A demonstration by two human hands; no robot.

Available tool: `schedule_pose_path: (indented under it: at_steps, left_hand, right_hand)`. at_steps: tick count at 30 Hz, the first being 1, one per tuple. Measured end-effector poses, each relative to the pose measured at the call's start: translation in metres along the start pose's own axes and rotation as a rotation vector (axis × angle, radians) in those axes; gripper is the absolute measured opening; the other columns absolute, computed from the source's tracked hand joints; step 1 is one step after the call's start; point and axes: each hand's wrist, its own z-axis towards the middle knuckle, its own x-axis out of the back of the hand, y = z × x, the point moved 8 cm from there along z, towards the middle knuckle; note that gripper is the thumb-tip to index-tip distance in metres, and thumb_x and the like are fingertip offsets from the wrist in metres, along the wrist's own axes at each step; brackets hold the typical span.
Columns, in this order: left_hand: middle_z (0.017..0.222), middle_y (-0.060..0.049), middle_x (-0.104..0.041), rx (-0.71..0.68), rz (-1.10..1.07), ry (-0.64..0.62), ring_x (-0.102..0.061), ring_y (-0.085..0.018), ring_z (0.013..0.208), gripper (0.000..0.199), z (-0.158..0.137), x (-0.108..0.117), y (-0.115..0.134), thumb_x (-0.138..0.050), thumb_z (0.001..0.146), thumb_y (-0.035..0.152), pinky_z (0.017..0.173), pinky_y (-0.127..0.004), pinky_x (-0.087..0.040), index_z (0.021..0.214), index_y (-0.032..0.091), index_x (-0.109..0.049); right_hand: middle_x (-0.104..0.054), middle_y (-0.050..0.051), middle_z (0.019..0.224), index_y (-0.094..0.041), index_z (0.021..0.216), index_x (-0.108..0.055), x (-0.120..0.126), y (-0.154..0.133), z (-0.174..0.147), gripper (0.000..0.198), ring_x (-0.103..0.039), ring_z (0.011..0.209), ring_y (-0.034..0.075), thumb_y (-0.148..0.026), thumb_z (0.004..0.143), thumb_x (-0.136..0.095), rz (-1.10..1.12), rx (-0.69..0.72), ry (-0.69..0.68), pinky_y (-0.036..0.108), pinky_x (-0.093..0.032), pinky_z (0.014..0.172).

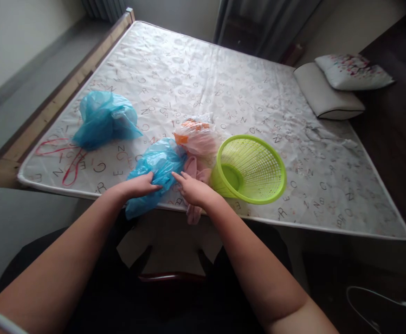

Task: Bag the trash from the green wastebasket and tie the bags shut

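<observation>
1. Head view: the left hand (140, 184) rests on the near blue bag (164, 160) at the mattress's (175, 69) near edge; the right hand (193, 189) is at its right side, over pink cloth (201, 172).
2. Both hands are apart; whether either grips, I cannot tell.
3. Handling of this bag looks underway, not finished.
4. Untouched: another blue bag (107, 118) at left, an orange-and-white bag (197, 139) just beyond, a green basket (284, 178) at right.

This looks like a bedroom in a home: a lettered mattress (175, 74) fills the middle, a wooden rail (74, 86) runs along ten o'clock, pillows (357, 79) lie at two, and grey curtains (289, 23) hang at eleven and one.
</observation>
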Motion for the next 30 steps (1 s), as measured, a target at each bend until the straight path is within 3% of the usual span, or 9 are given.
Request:
schedule_pose_path:
  at_steps: [5, 7, 11, 13, 18, 22, 24, 26, 30]
  left_hand:
    - [0.142, -0.023, -0.069, -0.121, -0.064, -0.018, -0.068, -0.041, 0.127, 0.082, -0.005, -0.006, 0.025, -0.064, 0.086, 0.069, 0.108, -0.046, -0.054, 0.145, 0.013, -0.058]
    - [0.142, -0.023, -0.069, -0.125, -0.113, 0.062, -0.067, -0.042, 0.129, 0.087, -0.006, 0.000, 0.027, -0.065, 0.088, 0.066, 0.111, -0.048, -0.053, 0.154, 0.011, -0.051]
    - [0.163, -0.019, -0.053, -0.209, -0.205, 0.316, -0.052, -0.038, 0.150, 0.103, -0.013, 0.022, 0.035, -0.063, 0.094, 0.062, 0.125, -0.046, -0.042, 0.173, 0.014, -0.018]
    - [0.167, -0.017, -0.050, -0.218, -0.230, 0.345, -0.049, -0.037, 0.153, 0.105, -0.014, 0.025, 0.036, -0.062, 0.095, 0.061, 0.126, -0.044, -0.041, 0.175, 0.017, -0.011]
    - [0.152, -0.020, -0.064, -0.185, -0.193, 0.137, -0.061, -0.039, 0.139, 0.088, -0.005, 0.007, 0.038, -0.063, 0.092, 0.061, 0.118, -0.043, -0.048, 0.160, 0.009, -0.045]
    - [0.153, -0.019, -0.063, -0.227, -0.239, 0.022, -0.062, -0.038, 0.139, 0.092, -0.006, -0.002, 0.043, -0.062, 0.089, 0.071, 0.115, -0.039, -0.051, 0.157, 0.010, -0.050]
    - [0.156, -0.017, -0.063, -0.247, -0.281, -0.008, -0.062, -0.037, 0.140, 0.093, -0.008, -0.004, 0.045, -0.061, 0.090, 0.074, 0.113, -0.038, -0.052, 0.159, 0.013, -0.048]
    - [0.157, -0.017, -0.061, -0.254, -0.309, -0.025, -0.061, -0.036, 0.141, 0.093, -0.010, -0.005, 0.046, -0.061, 0.090, 0.074, 0.113, -0.038, -0.053, 0.161, 0.016, -0.048]
    - [0.161, -0.013, -0.058, -0.314, -0.388, -0.074, -0.058, -0.035, 0.144, 0.091, -0.013, -0.007, 0.053, -0.064, 0.091, 0.070, 0.117, -0.040, -0.050, 0.166, 0.022, -0.043]
  right_hand:
    - [-0.029, 0.013, 0.180, -0.015, 0.169, -0.039, 0.009, 0.002, 0.003, 0.070, -0.039, 0.163, 0.027, -0.008, 0.099, -0.042, 0.016, 0.085, 0.066, 0.045, -0.037, 0.133]
    - [-0.028, 0.010, 0.180, -0.018, 0.170, -0.037, 0.017, 0.001, 0.002, 0.076, -0.034, 0.165, 0.024, -0.004, 0.095, -0.039, 0.054, 0.082, 0.126, 0.044, -0.033, 0.135]
    - [-0.016, 0.010, 0.184, -0.019, 0.173, -0.030, 0.041, -0.007, -0.002, 0.076, -0.025, 0.169, 0.026, -0.010, 0.099, -0.040, 0.162, 0.065, 0.311, 0.048, -0.029, 0.137]
    - [-0.014, 0.011, 0.184, -0.019, 0.174, -0.027, 0.048, -0.011, -0.003, 0.074, -0.023, 0.169, 0.027, -0.014, 0.102, -0.040, 0.190, 0.067, 0.370, 0.049, -0.031, 0.136]
    - [-0.023, 0.010, 0.183, -0.021, 0.171, -0.037, 0.039, -0.008, 0.002, 0.075, -0.023, 0.169, 0.027, -0.007, 0.097, -0.041, 0.097, 0.096, 0.305, 0.053, -0.025, 0.137]
    - [-0.028, 0.012, 0.181, -0.017, 0.167, -0.045, 0.029, 0.006, 0.003, 0.072, -0.013, 0.171, 0.037, -0.005, 0.096, -0.042, 0.024, 0.017, 0.253, 0.060, -0.027, 0.135]
    - [-0.028, 0.013, 0.180, -0.020, 0.167, -0.046, 0.026, 0.011, 0.002, 0.069, -0.021, 0.168, 0.040, -0.008, 0.098, -0.044, 0.032, -0.033, 0.221, 0.061, -0.034, 0.132]
    - [-0.034, 0.016, 0.178, -0.022, 0.166, -0.049, 0.022, 0.015, 0.003, 0.068, -0.038, 0.162, 0.040, -0.010, 0.099, -0.046, 0.071, -0.091, 0.174, 0.057, -0.042, 0.127]
    - [-0.065, 0.016, 0.153, -0.022, 0.168, -0.043, 0.020, 0.016, 0.006, 0.069, -0.070, 0.132, 0.028, -0.012, 0.100, -0.043, 0.364, -0.186, 0.147, 0.044, -0.057, 0.113]
